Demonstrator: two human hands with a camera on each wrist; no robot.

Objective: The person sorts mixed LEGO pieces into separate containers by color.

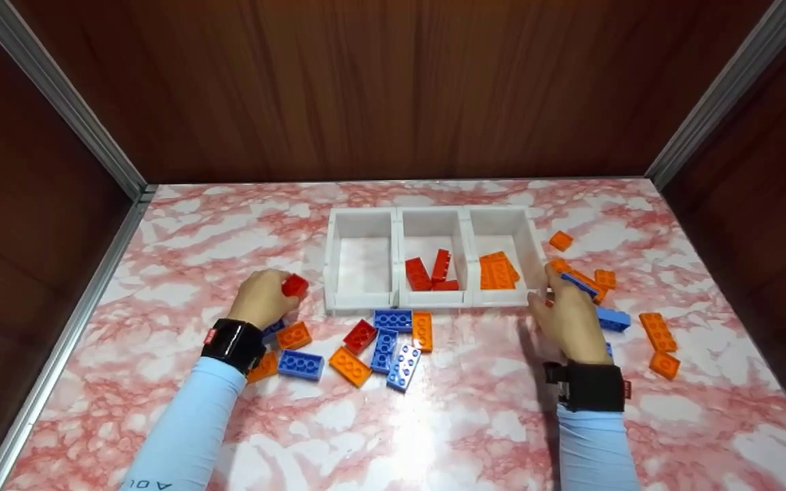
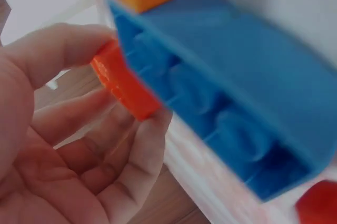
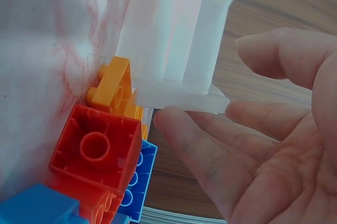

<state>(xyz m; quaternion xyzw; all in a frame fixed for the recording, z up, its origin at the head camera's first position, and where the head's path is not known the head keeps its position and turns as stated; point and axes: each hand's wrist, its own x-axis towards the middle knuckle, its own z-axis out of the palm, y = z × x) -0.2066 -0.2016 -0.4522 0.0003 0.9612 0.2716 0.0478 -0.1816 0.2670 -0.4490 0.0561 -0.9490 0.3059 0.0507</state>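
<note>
My left hand (image 1: pixel 256 296) pinches a red brick (image 1: pixel 295 285) between thumb and fingertips, left of the white three-part tray (image 1: pixel 366 300). In the left wrist view the same red brick (image 2: pixel 126 84) shows behind a large blurred blue brick (image 2: pixel 237 76). At the tray's front right corner is my right hand (image 1: pixel 570 320), with thumb and fingers apart and no brick between them. Its fingertips lie close to the tray's end wall (image 3: pixel 179 97); whether they touch it I cannot tell. Beside them are a red brick (image 3: pixel 95 155), a blue brick (image 3: pixel 139 182) and an orange brick (image 3: pixel 113 87).
Red bricks (image 1: pixel 418 274) lie in the tray's middle compartment, orange bricks (image 1: pixel 497 273) in the right one. Several blue, orange and red bricks (image 1: pixel 403 367) are scattered in front of the tray. More orange bricks (image 1: pixel 658 332) lie at the right. Wood-look panels (image 1: pixel 393 88) enclose the table.
</note>
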